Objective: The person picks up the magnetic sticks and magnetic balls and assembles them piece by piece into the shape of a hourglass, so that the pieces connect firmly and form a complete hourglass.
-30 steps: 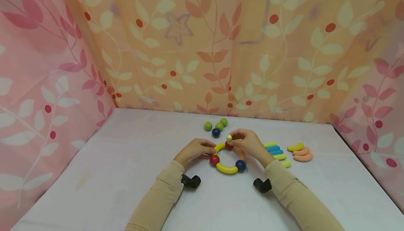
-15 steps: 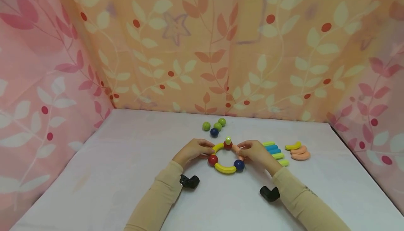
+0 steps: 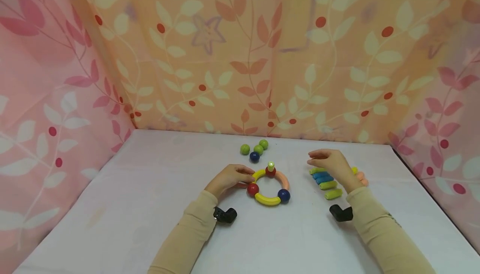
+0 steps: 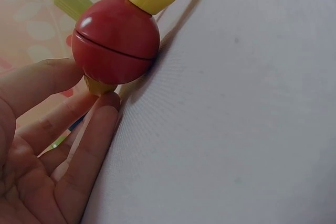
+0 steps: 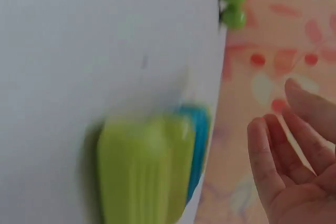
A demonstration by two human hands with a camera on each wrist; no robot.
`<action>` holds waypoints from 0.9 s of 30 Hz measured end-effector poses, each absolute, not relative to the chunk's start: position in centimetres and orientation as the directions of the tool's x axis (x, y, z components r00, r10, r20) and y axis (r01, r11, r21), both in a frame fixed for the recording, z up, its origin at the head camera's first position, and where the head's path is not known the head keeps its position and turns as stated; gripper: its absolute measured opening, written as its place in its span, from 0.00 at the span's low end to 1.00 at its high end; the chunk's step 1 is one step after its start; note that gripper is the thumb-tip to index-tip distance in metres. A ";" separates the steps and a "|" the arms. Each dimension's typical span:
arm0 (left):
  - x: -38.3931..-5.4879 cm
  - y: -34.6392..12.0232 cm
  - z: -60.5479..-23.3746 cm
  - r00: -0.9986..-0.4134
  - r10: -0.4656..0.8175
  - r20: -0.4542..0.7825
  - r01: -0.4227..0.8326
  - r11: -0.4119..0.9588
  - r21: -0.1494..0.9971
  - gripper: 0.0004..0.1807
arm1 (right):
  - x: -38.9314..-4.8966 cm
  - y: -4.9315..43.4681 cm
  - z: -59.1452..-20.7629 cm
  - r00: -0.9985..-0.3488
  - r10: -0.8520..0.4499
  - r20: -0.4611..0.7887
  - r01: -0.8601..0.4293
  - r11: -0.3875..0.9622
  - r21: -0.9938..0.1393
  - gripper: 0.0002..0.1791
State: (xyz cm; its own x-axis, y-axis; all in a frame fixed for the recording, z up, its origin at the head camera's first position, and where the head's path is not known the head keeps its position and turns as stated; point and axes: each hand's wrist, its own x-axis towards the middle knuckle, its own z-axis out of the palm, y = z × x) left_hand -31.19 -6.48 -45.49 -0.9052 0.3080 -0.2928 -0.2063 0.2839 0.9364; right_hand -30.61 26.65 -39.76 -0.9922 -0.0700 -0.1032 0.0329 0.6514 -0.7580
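Observation:
A ring of curved rods and balls lies on the white cloth in the head view. My left hand (image 3: pixel 231 179) pinches its left yellow curved rod (image 4: pixel 100 86), just beside a red ball (image 4: pixel 116 40). Another yellow curved rod (image 3: pixel 268 200) forms the front, joined to a dark blue ball (image 3: pixel 283 195). On the right side is a salmon curved rod (image 3: pixel 283 180). A short green rod (image 3: pixel 271 165) stands upright on the back red ball (image 3: pixel 270 172). My right hand (image 3: pixel 331 163) hovers over straight green rods (image 3: pixel 333 194) and blue rods (image 3: pixel 323 178), fingers loosely bent and holding nothing.
Behind the ring are green balls (image 3: pixel 245 149) and a dark blue ball (image 3: pixel 254 156). Spare salmon curved rods (image 3: pixel 363 179) lie at the right, partly hidden by my right arm. A flowered curtain (image 3: pixel 210 78) borders the table's back and sides.
My right hand has left the green rod standing on the back red ball, touched the salmon curved rod, then moved right above the straight rods. The left hand has kept its hold.

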 end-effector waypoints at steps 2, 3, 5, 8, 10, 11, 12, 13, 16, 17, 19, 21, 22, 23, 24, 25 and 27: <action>-31.2 -6.4 -45.4 -0.905 0.301 -0.300 -0.213 0.291 0.933 0.18 | -30.9 28.2 -39.9 -0.988 -0.056 -0.143 0.069 0.669 -0.740 0.35; -31.2 -6.4 -45.4 -0.905 0.301 -0.302 -0.213 0.295 0.932 0.18 | -31.0 28.8 -40.0 -0.984 -0.047 -0.171 0.095 0.676 -0.731 0.35; -31.2 -6.4 -45.4 -0.905 0.299 -0.303 -0.211 0.301 0.930 0.18 | -31.2 29.8 -40.2 -0.972 -0.030 -0.233 0.151 0.684 -0.714 0.35; -31.3 -6.4 -45.4 -0.907 0.294 -0.302 -0.212 0.302 0.929 0.18 | -31.3 30.7 -40.6 -0.955 -0.023 -0.296 0.204 0.672 -0.712 0.34; -31.3 -6.4 -45.5 -0.908 0.292 -0.300 -0.211 0.302 0.930 0.18 | -31.4 31.0 -40.8 -0.948 -0.028 -0.318 0.220 0.665 -0.714 0.35; -31.3 -6.4 -45.5 -0.908 0.293 -0.300 -0.210 0.301 0.930 0.18 | -31.4 31.0 -41.0 -0.945 -0.035 -0.325 0.224 0.654 -0.722 0.35; -31.2 -6.5 -45.6 -0.908 0.292 -0.300 -0.210 0.302 0.930 0.18 | -31.5 31.0 -41.1 -0.943 -0.040 -0.330 0.227 0.647 -0.728 0.35; -31.2 -6.5 -45.6 -0.909 0.292 -0.299 -0.209 0.303 0.930 0.18 | -31.6 31.0 -41.3 -0.942 -0.047 -0.332 0.227 0.638 -0.736 0.35; -31.2 -6.5 -45.6 -0.909 0.293 -0.298 -0.207 0.303 0.930 0.18 | -32.0 30.9 -41.7 -0.941 -0.056 -0.334 0.232 0.612 -0.756 0.35; -31.2 -6.5 -45.7 -0.909 0.293 -0.296 -0.207 0.300 0.931 0.18 | -32.1 30.9 -41.8 -0.940 -0.057 -0.337 0.236 0.605 -0.761 0.35; -31.2 -6.4 -45.7 -0.909 0.299 -0.290 -0.202 0.292 0.935 0.18 | -32.3 31.0 -41.9 -0.939 -0.052 -0.340 0.243 0.601 -0.761 0.34; -31.2 -6.4 -45.7 -0.909 0.303 -0.285 -0.200 0.284 0.938 0.17 | -32.5 31.1 -42.1 -0.938 -0.047 -0.343 0.248 0.599 -0.761 0.32; -31.1 -6.4 -45.7 -0.909 0.306 -0.283 -0.198 0.280 0.939 0.17 | -32.6 31.0 -42.1 -0.938 -0.048 -0.343 0.249 0.596 -0.763 0.31; -31.1 -6.4 -45.7 -0.909 0.309 -0.282 -0.196 0.281 0.940 0.17 | -32.7 31.0 -42.1 -0.939 -0.048 -0.342 0.248 0.594 -0.765 0.30; -31.1 -6.5 -45.6 -0.909 0.311 -0.279 -0.191 0.284 0.940 0.17 | -32.8 31.0 -42.1 -0.940 -0.050 -0.337 0.243 0.593 -0.767 0.29; -31.1 -6.5 -45.6 -0.908 0.314 -0.278 -0.190 0.284 0.940 0.17 | -32.9 30.9 -42.2 -0.942 -0.052 -0.331 0.237 0.594 -0.769 0.28; -31.0 -6.6 -45.4 -0.905 0.320 -0.282 -0.188 0.294 0.937 0.17 | -33.1 30.9 -42.3 -0.946 -0.055 -0.319 0.223 0.604 -0.765 0.26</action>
